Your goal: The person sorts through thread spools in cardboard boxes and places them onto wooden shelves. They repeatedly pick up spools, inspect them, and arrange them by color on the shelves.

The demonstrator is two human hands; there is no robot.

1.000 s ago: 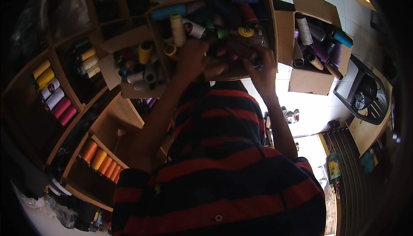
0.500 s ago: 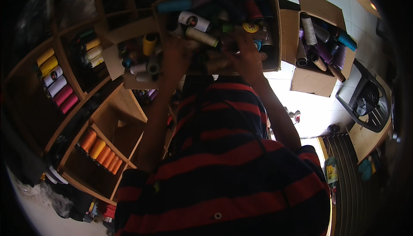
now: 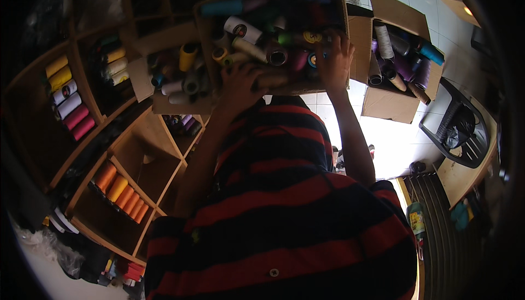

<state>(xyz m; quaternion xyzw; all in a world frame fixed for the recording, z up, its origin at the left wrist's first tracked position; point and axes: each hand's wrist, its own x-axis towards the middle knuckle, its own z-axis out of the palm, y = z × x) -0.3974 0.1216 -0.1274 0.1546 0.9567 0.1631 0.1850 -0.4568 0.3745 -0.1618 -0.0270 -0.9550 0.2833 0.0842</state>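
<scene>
A large cardboard box point(image 3: 306, 90) full of thread spools stands in front of me. My left hand point(image 3: 240, 83) rests at its near left side, fingers spread over spools, beside a brown spool point(image 3: 273, 80). At the right inner side is my right hand point(image 3: 336, 62), its fingers stretched out with no spool visibly gripped. Between the hands lie a dark spool point(image 3: 276, 56) showing its round end, a maroon spool point(image 3: 297, 59) and a blue-ended spool point(image 3: 313, 60). Behind them are a cream spool point(image 3: 249, 50), a white spool point(image 3: 242, 29) and a turquoise spool point(image 3: 221, 7).
A smaller open box point(image 3: 389, 106) of spools stands to the right, another point(image 3: 183, 105) to the left. Wooden shelves point(image 3: 98, 117) at left hold rows of yellow, white, pink and orange spools. A black chair point(image 3: 456, 122) stands at far right on the tiled floor.
My right hand has moved right toward the box's side, and my left hand slightly right and nearer. The dark, maroon and blue-ended spools between them show more plainly.
</scene>
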